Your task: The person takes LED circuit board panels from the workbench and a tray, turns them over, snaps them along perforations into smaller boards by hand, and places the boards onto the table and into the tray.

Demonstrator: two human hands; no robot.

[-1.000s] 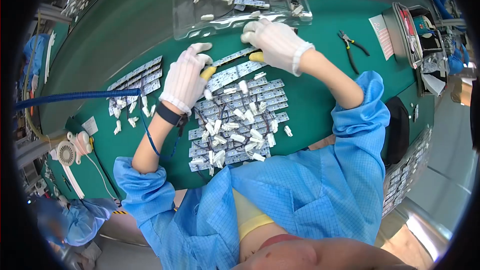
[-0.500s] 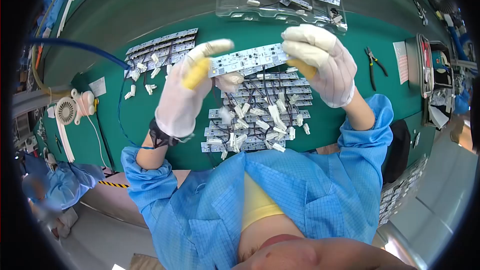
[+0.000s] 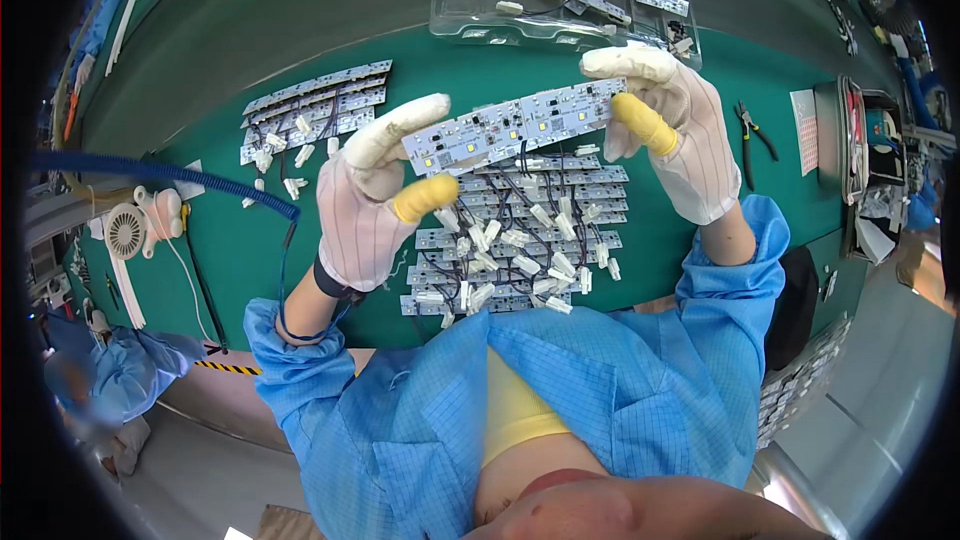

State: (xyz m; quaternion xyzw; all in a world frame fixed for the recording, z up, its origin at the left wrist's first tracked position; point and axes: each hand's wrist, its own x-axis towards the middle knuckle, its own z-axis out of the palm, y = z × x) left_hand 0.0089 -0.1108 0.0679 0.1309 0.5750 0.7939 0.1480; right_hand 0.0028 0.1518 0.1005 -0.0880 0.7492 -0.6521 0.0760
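Gloved hands: since half a second ago, the right hand (image 3: 690, 140) has moved outward, and the strip between the hands slants more steeply; its thumb and fingers pinch the right end. The left hand (image 3: 365, 215) has index and thumb spread around the other end; I cannot tell whether its curled fingers press.
Strip pile: the stacked strips (image 3: 606, 190) lie just below on the table; lowering the held one carelessly could shove rows askew.
Blue coiled cord: the cord (image 3: 150, 168) hangs by the left forearm; a wide sweep might drag it across parts.
Held strip: the LED strip (image 3: 520, 125) is raised above the pile; a loose left hold could let that end drop.
White connectors: the connectors (image 3: 527, 265) lie tangled; a caught lead could strain its joint.
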